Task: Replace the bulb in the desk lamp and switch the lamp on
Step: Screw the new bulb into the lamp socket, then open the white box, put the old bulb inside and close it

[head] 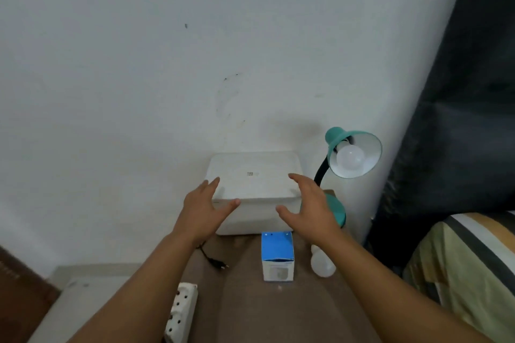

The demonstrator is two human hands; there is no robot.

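We hold our left hand and right hand spread and empty mid-frame; next we judge reaching right, unscrewing the lamp bulb.

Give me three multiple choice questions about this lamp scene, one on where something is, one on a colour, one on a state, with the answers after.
1. Where does the loose bulb lie?
A. right of the blue box
B. on the white box
C. in the left hand

2. What colour is the lamp shade?
A. red
B. teal
C. black

3. How is the plug?
A. in the power strip
B. lying loose
C. held in the right hand

Answers: A, it rests beside the box; B, shade and base match; B, its pins show, unplugged.
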